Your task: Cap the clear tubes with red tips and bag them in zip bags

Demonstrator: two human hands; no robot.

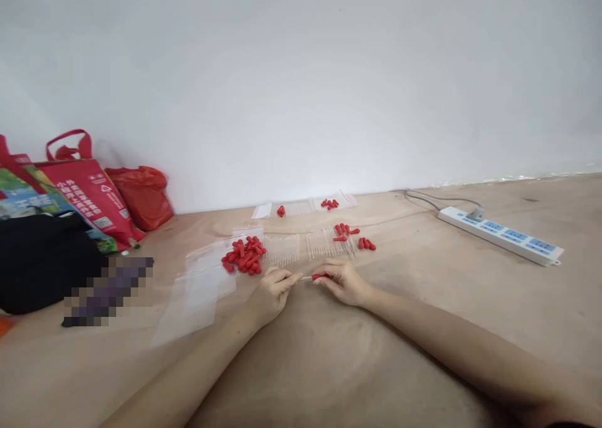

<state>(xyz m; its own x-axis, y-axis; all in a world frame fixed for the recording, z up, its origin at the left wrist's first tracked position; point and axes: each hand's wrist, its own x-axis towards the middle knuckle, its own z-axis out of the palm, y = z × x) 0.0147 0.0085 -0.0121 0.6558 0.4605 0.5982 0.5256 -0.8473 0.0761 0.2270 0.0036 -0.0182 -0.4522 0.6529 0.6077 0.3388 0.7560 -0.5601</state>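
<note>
My left hand (274, 293) and my right hand (342, 282) meet at the middle of a brown surface. Between them they hold a thin clear tube (305, 278); my left fingers pinch its left end. My right fingers grip a small red cap (318, 277) at the tube's right end. Just beyond my left hand lies a pile of red caps (243, 256) on clear plastic bags (202, 283). Rows of clear tubes (305, 246) lie side by side behind my hands, with a few loose red caps (367, 244) near them.
A white power strip (501, 235) with a grey cable lies at the right. Red shopping bags (94, 196), a red plastic bag (143, 196) and a black bag (42, 262) stand at the left against the white wall. More tubes and caps (329, 204) lie by the wall.
</note>
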